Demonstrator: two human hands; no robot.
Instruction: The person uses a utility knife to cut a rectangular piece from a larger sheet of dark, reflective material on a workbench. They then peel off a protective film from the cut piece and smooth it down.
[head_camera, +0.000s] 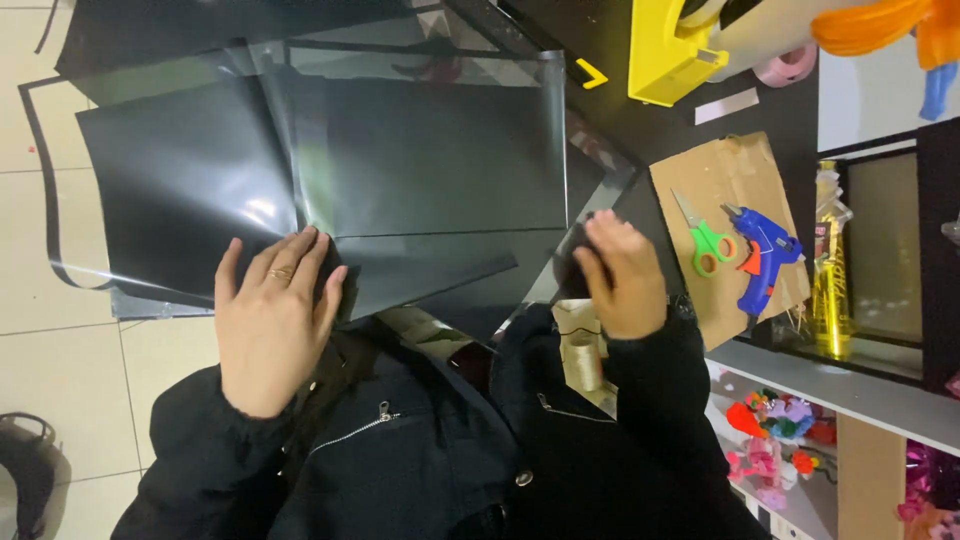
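Large glossy black sheets (400, 170) lie overlapped across the work surface and hang over its left edge. My left hand (268, 320), with a ring on one finger, lies flat with spread fingers on the near edge of the left sheet (180, 190). My right hand (622, 278) is curled around the right near corner of the sheets, gripping a dark fold. Below my hands are my black jacket sleeves and a beige spool (582, 355) at my chest.
A cardboard piece (720, 175) at the right carries green-handled scissors (706, 242) and a blue glue gun (764, 255). A yellow tape dispenser (668, 50) and pink tape roll (786, 66) stand at the top. Shelves with colourful craft items are at the lower right.
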